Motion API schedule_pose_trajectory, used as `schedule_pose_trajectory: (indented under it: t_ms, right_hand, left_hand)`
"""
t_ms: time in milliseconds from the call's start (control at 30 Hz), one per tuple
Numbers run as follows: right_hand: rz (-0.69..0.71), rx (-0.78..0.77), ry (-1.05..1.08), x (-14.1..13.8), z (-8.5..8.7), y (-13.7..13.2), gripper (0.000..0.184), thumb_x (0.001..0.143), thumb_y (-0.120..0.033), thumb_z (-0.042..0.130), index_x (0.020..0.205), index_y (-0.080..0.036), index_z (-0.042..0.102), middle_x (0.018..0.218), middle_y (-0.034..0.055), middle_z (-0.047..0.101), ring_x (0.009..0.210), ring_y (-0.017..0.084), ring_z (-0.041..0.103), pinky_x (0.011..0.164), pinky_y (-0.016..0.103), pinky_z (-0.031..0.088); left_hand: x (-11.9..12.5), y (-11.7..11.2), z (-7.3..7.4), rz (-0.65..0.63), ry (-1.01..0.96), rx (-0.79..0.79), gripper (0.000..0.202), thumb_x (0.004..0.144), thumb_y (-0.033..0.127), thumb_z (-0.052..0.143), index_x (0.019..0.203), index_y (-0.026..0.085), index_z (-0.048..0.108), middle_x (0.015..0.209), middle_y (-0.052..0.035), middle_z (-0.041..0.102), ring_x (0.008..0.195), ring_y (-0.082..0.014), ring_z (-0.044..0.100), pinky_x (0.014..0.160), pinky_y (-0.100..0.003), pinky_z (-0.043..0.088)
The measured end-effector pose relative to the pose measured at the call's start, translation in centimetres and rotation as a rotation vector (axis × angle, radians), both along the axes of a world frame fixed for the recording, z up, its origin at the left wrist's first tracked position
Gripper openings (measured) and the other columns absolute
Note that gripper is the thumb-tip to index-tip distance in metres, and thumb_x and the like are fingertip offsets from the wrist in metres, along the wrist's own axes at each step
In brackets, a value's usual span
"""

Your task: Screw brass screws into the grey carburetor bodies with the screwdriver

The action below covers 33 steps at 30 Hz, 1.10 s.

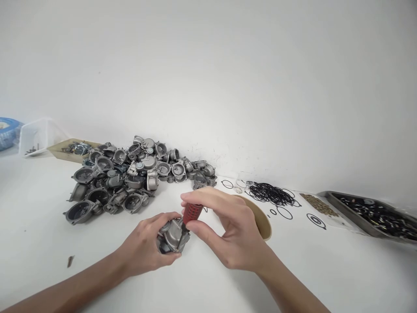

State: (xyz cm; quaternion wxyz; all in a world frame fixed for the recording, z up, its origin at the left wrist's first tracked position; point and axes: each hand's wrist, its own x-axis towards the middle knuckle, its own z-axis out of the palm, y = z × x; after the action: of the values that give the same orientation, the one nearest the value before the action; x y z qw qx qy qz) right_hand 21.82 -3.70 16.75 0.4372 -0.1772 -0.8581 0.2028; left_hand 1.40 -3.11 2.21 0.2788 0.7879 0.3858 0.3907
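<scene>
My left hand (pixel 146 245) is closed round a grey cast-metal carburetor (pixel 173 234), holding it on the white table. Between the thumb and fingers of my right hand (pixel 230 232) is a short screwdriver (pixel 193 214) with a red textured handle. It leans over the carburetor, and its dark shaft points down to the lower edge of the metal body, where the tip appears to meet a screw. My left fingers hide part of the carburetor's left side.
A heap of similar metal carburetor parts (pixel 124 174) lies at the back left. Behind my right hand stands a tan tray (pixel 265 226). Black rubber rings (pixel 272 193), small brass pieces (pixel 319 204) and a metal tray (pixel 355 213) are to the right. A small brownish piece (pixel 70 261) lies at left.
</scene>
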Motion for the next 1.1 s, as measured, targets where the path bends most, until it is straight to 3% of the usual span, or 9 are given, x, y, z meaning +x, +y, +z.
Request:
schedule_pose_trajectory:
  t_ms: [133, 333, 533, 600, 700, 767, 900, 1100]
  right_hand:
    - [0.102, -0.098, -0.014, 0.5, -0.3, 0.2, 0.061, 0.094, 0.0, 0.07, 0.147, -0.029, 0.061, 0.117, 0.0048, 0.079, 0.1, 0.018, 0.078, 0.091, 0.036, 0.07]
    - [-0.055, -0.059, -0.015, 0.5, -0.9, 0.2, 0.051, 0.092, -0.017, 0.083, 0.138, -0.03, 0.067, 0.096, 0.0003, 0.08, 0.086, 0.017, 0.077, 0.082, 0.034, 0.071]
    - [-0.131, -0.063, -0.036, 0.9, -0.2, 0.5, 0.047, 0.09, -0.018, 0.084, 0.132, -0.029, 0.065, 0.102, 0.0017, 0.078, 0.085, 0.017, 0.078, 0.082, 0.033, 0.07]
    - [-0.187, -0.04, -0.085, 1.3, 0.3, 0.6, 0.042, 0.088, -0.019, 0.086, 0.124, -0.027, 0.066, 0.098, 0.0019, 0.078, 0.08, 0.017, 0.076, 0.075, 0.031, 0.068]
    - [-0.221, -0.051, -0.165, 1.9, 1.1, 0.7, 0.03, 0.09, -0.021, 0.084, 0.114, -0.026, 0.066, 0.093, 0.0015, 0.078, 0.071, 0.014, 0.072, 0.062, 0.025, 0.063]
    - [-0.228, -0.089, -0.193, 2.3, 1.3, 0.7, 0.022, 0.092, -0.021, 0.081, 0.108, -0.025, 0.067, 0.091, 0.001, 0.077, 0.069, 0.013, 0.07, 0.059, 0.022, 0.062]
    - [-0.282, -0.159, -0.162, 3.6, 0.8, 0.3, 0.016, 0.091, -0.024, 0.082, 0.101, -0.024, 0.068, 0.09, 0.0026, 0.076, 0.071, 0.014, 0.073, 0.061, 0.023, 0.064]
    - [-0.393, -0.365, 0.048, 5.3, -2.1, -1.1, 0.02, 0.085, -0.029, 0.088, 0.093, -0.023, 0.071, 0.089, 0.0039, 0.073, 0.069, 0.017, 0.073, 0.059, 0.025, 0.063]
  left_hand:
    - [0.0, 0.0, 0.4, -0.022, -0.003, 0.009, 0.07, 0.077, 0.025, 0.078, 0.142, 0.031, 0.054, 0.13, -0.0041, 0.075, 0.104, -0.0263, 0.075, 0.083, -0.036, 0.066]
    - [-0.1, -0.1, 0.6, -0.019, 0.025, -0.014, 0.067, 0.077, 0.027, 0.076, 0.14, 0.032, 0.053, 0.131, -0.0049, 0.074, 0.106, -0.0285, 0.075, 0.09, -0.04, 0.063]
    - [0.0, 0.1, 0.1, 0.03, 0.025, -0.191, 0.113, 0.068, 0.026, 0.087, 0.161, 0.036, 0.023, 0.139, -0.0085, 0.068, 0.109, -0.0309, 0.076, 0.098, -0.046, 0.06]
    - [0.2, 0.1, -0.1, 0.039, 0.027, -0.218, 0.112, 0.07, 0.027, 0.086, 0.161, 0.035, 0.023, 0.127, -0.0063, 0.074, 0.104, -0.0302, 0.077, 0.096, -0.046, 0.06]
    - [0.4, 0.0, -0.4, 0.061, 0.049, -0.205, 0.095, 0.074, 0.027, 0.082, 0.156, 0.032, 0.035, 0.099, 0.0002, 0.078, 0.092, -0.028, 0.077, 0.088, -0.041, 0.061]
    - [0.2, 0.0, -0.4, 0.074, 0.054, -0.187, 0.089, 0.073, 0.027, 0.083, 0.153, 0.031, 0.042, 0.096, 0.0001, 0.078, 0.089, -0.027, 0.077, 0.081, -0.036, 0.061]
    - [-1.0, 0.6, 0.9, 0.049, 0.096, -0.156, 0.095, 0.07, 0.029, 0.087, 0.155, 0.034, 0.047, 0.105, -0.0023, 0.079, 0.094, -0.0282, 0.076, 0.082, -0.034, 0.061]
    - [-2.9, 1.1, 4.0, -0.025, 0.26, -0.238, 0.096, 0.067, 0.037, 0.089, 0.155, 0.039, 0.051, 0.106, -0.0053, 0.078, 0.108, -0.0371, 0.074, 0.076, -0.037, 0.061]
